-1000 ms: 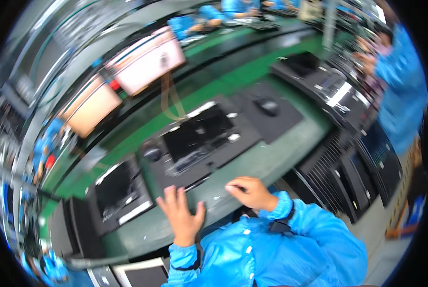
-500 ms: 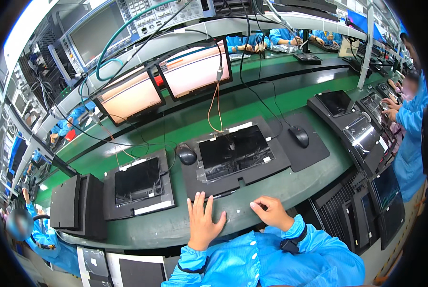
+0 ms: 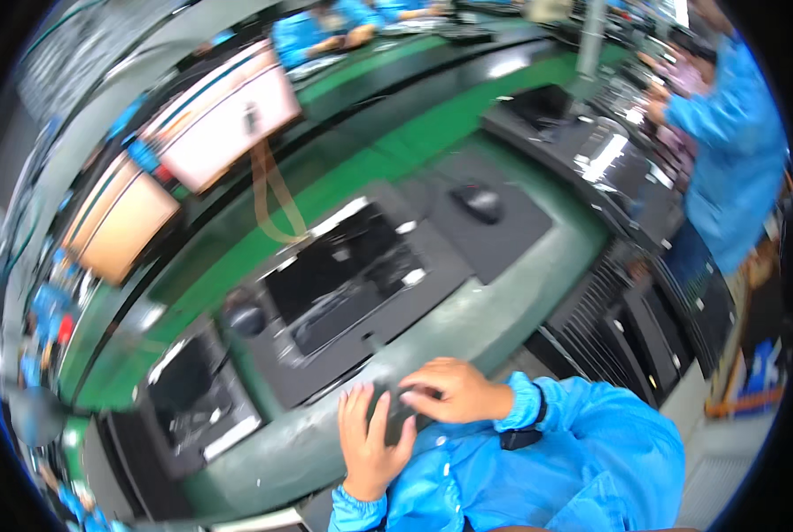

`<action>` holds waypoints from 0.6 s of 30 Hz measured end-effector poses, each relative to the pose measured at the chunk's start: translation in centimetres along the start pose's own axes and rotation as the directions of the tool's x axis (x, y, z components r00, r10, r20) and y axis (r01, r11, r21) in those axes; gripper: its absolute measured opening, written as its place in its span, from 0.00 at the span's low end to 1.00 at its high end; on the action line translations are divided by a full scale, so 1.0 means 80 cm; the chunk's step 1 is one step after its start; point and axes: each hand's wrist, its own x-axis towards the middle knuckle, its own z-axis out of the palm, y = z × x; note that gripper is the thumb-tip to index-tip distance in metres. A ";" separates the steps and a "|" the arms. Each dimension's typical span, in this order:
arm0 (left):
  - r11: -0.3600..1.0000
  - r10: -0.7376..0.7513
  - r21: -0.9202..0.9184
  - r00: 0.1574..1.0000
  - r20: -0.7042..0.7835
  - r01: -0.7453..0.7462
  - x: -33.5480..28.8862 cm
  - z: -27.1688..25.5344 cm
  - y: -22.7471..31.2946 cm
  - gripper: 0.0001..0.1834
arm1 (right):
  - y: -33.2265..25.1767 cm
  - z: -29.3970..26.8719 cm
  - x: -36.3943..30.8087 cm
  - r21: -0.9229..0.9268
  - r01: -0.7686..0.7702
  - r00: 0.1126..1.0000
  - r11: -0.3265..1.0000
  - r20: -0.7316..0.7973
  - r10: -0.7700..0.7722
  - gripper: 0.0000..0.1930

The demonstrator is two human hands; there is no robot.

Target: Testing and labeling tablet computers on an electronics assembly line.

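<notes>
My left hand (image 3: 371,442) is over the front edge of the green bench (image 3: 494,328), palm down and fingers spread, with nothing in it. Close beside it, my right hand (image 3: 457,392) is loosely bent, its thumb and forefinger apart around a dark gap; I make out no object there. Beyond the hands, a glossy black screen panel (image 3: 330,297) rests in a dark grey holder (image 3: 436,288), nearest to my left fingertips. A second black panel (image 3: 183,390) lies in another holder on the left, smeared by motion.
A black mouse (image 3: 476,202) sits on a dark mat (image 3: 516,232); another mouse (image 3: 247,319) is between the panels. Two lit monitors (image 3: 223,115) stand behind. On the right are stacked dark trays (image 3: 631,328) and a person in blue (image 3: 738,168).
My view has swung to the right and tilted, blurring the scene. My right hand has come left, close to my left hand; both sit nearer the bench's front edge.
</notes>
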 end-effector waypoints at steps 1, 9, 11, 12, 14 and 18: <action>0.998 -0.007 -0.063 1.000 -0.026 0.005 -0.003 0.007 -0.002 0.25 | 0.001 0.000 0.003 0.017 0.027 1.000 0.999 0.010 -0.028 0.10; 0.969 -0.097 -0.221 0.993 0.064 0.109 -0.013 0.026 -0.004 0.06 | 0.002 -0.004 -0.010 0.116 -0.062 0.998 0.991 0.029 0.059 0.12; 0.966 -0.045 -0.253 0.998 0.040 0.054 -0.009 0.029 -0.005 0.07 | 0.001 -0.003 -0.010 0.110 -0.027 0.999 0.994 0.031 0.024 0.10; 0.965 -0.034 -0.259 0.998 0.043 0.044 -0.009 0.030 -0.007 0.07 | 0.001 -0.002 -0.008 0.103 -0.029 0.999 0.994 0.020 0.027 0.10; 0.965 -0.041 -0.258 0.997 0.059 0.055 -0.012 0.030 -0.008 0.07 | 0.001 0.002 -0.008 0.085 0.007 0.999 0.996 0.031 -0.010 0.11; 0.958 -0.061 -0.278 0.996 0.061 0.076 -0.010 0.029 -0.008 0.07 | -0.003 0.002 -0.006 0.088 0.003 0.999 0.996 0.051 -0.008 0.11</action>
